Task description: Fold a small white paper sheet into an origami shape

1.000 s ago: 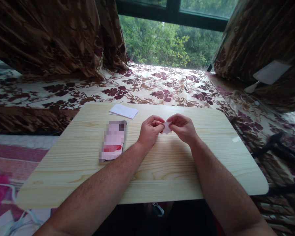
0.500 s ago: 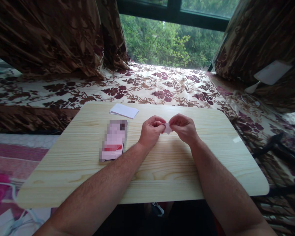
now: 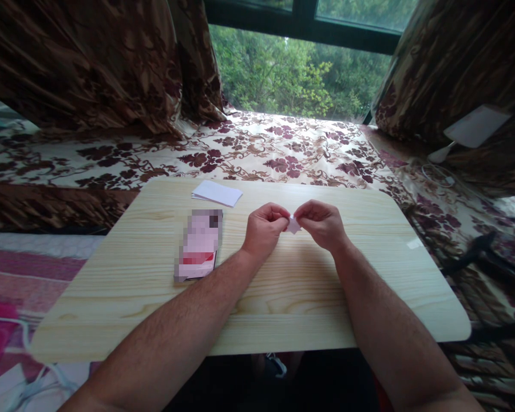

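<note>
A small piece of folded white paper [image 3: 294, 225] is pinched between my two hands, above the middle of the wooden table [image 3: 283, 292]. My left hand [image 3: 266, 225] grips its left side between thumb and forefinger. On the opposite side, my right hand [image 3: 320, 222] pinches it with bent fingers. Pointed corners of the paper stick out below the fingertips; its upper part is mostly hidden by them. To the left of my left hand lies a phone [image 3: 198, 246], blurred into blocks, with a stack of white paper sheets [image 3: 217, 193] behind it.
Beyond the table stretches a ledge covered in flowered cloth [image 3: 283, 149], under a window between curtains. A white lamp [image 3: 476, 127] stands at the right. A pale scrap [image 3: 414, 244] lies near the table's right edge. White cables [image 3: 26, 332] hang at the lower left.
Both hands have drawn slightly closer together at the paper, and less of its top edge shows between the fingertips. The phone and the paper stack have stayed put.
</note>
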Demonstrator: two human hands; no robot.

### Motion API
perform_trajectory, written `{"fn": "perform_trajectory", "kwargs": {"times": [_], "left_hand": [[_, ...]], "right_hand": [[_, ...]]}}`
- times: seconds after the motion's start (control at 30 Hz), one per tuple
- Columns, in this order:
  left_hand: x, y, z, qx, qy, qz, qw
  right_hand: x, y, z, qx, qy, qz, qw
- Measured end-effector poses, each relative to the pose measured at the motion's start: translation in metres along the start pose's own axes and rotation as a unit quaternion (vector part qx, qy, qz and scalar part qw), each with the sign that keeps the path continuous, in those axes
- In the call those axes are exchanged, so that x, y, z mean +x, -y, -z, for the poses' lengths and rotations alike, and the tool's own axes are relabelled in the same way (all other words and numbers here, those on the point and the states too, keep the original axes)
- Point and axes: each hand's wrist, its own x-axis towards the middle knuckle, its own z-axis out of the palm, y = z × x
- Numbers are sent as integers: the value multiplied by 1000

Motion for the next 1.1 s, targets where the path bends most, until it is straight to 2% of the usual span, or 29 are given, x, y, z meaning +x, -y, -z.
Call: {"fn": "perform_trajectory", "kwargs": {"times": [0.2,0.47,0.63,0.77,0.87,1.0,1.1], "left_hand": [[0,0,0,-3,-5,13,1000],[1,4,0,-49,-3,61,997],[2,5,1,-54,8,63,997],[1,1,1,-70,15,67,995],[0,-2,1,-88,19,103,991],[-2,-4,1,-61,69,138,986],[-2,-2,0,-37,52,128,990]], "right_hand": [[-1,0,5,-10,15,-6,1000],[-1,3,6,-1,36,-15,999],[-1,2,7,-1,39,-19,999],[-1,2,5,1,21,-15,1000],[-1,3,3,-6,-14,-1,1000],[-1,4,1,-18,-33,22,999],[-2,3,1,-28,-32,30,999]]}}
